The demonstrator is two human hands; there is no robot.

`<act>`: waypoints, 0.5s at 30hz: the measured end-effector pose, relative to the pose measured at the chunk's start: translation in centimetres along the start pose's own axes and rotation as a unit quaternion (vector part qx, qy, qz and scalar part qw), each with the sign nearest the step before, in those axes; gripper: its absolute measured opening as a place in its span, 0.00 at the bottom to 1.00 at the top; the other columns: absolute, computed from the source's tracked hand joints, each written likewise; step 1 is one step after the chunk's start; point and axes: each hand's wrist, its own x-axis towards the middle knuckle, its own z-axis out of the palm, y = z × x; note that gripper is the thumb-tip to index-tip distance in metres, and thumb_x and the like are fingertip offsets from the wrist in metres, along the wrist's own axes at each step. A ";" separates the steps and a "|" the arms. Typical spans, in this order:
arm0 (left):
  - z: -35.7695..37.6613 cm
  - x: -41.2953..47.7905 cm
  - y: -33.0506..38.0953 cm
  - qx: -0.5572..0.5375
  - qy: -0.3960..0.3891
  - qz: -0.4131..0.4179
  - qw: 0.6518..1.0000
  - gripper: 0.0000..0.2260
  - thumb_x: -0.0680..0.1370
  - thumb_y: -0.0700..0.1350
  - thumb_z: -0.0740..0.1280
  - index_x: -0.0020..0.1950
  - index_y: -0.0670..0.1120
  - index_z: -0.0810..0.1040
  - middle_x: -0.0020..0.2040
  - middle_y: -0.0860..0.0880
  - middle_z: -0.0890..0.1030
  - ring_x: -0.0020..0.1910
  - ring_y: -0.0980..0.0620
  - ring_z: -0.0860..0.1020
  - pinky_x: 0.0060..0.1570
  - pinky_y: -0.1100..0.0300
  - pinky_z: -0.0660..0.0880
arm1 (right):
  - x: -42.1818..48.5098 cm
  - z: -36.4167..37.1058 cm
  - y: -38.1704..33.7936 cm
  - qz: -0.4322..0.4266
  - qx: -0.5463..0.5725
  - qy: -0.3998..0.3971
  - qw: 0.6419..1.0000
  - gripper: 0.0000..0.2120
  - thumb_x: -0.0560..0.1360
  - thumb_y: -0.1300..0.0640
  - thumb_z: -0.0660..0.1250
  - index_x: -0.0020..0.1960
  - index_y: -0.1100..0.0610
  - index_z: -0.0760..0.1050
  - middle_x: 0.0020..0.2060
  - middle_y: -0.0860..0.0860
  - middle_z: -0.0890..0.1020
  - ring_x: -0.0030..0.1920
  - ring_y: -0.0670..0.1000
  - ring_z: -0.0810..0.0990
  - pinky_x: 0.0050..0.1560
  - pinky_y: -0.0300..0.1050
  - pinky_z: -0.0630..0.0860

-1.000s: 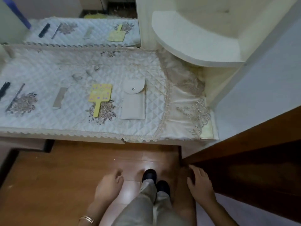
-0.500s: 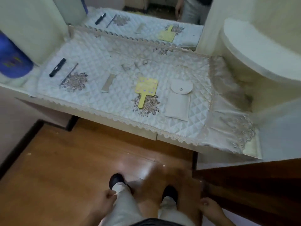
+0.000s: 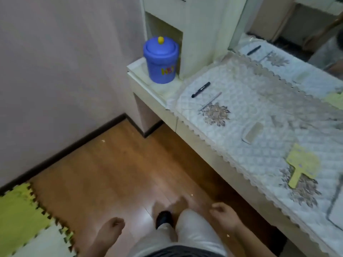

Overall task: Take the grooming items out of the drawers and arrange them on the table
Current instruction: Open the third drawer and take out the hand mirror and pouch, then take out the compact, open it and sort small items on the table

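Grooming items lie in a row on the quilted white cloth of the dressing table (image 3: pixel 246 93): a black pen-shaped item (image 3: pixel 200 89), a thin silver file (image 3: pixel 210 101), a pale comb (image 3: pixel 252 134) and a yellow paddle-shaped hand mirror (image 3: pixel 302 165). The edge of a grey pouch (image 3: pixel 336 204) shows at the far right. My left hand (image 3: pixel 111 229) hangs low by my left leg with fingers loosely curled and holds nothing. My right hand (image 3: pixel 225 217) hangs beside my right leg, away from the table, fingers slightly apart and empty.
A blue lidded tub (image 3: pixel 161 61) stands on the table's left end by a white cabinet (image 3: pixel 204 25). A mirror (image 3: pixel 297 34) backs the table. Wooden floor (image 3: pixel 111 164) lies in front, with green and white foam mats (image 3: pixel 24 219) at the lower left and a pink wall on the left.
The view has swung left and back from the table. Both hands have dropped to my sides, and the items on the cloth lie where they were.
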 end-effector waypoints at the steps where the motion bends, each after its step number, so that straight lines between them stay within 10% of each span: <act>1: -1.0 -0.8 1.1 -0.034 0.011 -0.019 0.999 0.03 0.71 0.38 0.70 0.38 0.40 0.78 0.35 0.41 0.77 0.37 0.45 0.74 0.49 0.46 0.75 | 1.1 0.6 -2.0 -0.009 -0.010 -0.006 1.000 0.03 0.75 0.60 0.64 0.44 0.56 0.75 0.38 0.48 0.78 0.38 0.45 0.75 0.39 0.35 0.73; 6: -3.6 0.5 2.5 -0.135 0.026 -0.089 0.986 0.06 0.75 0.33 0.64 0.39 0.36 0.74 0.30 0.44 0.75 0.30 0.49 0.69 0.28 0.61 0.67 | 7.3 2.1 -8.4 -0.034 -0.104 -0.035 0.993 0.03 0.76 0.58 0.63 0.49 0.52 0.72 0.44 0.46 0.75 0.50 0.50 0.74 0.51 0.41 0.68; 10: -4.9 3.3 5.2 -0.151 0.039 -0.116 0.981 0.08 0.75 0.33 0.65 0.35 0.37 0.75 0.37 0.38 0.77 0.34 0.46 0.72 0.34 0.57 0.70 | 12.3 3.5 -10.4 -0.012 -0.131 -0.054 0.990 0.05 0.74 0.59 0.66 0.50 0.55 0.74 0.49 0.53 0.79 0.55 0.55 0.77 0.60 0.48 0.71; 15: -8.6 7.6 11.5 -0.126 0.021 -0.119 0.985 0.09 0.77 0.37 0.62 0.36 0.40 0.74 0.36 0.43 0.74 0.33 0.49 0.70 0.28 0.64 0.66 | 16.9 4.5 -14.1 0.030 -0.190 -0.065 0.979 0.11 0.74 0.60 0.65 0.55 0.61 0.77 0.45 0.56 0.79 0.39 0.48 0.76 0.38 0.35 0.72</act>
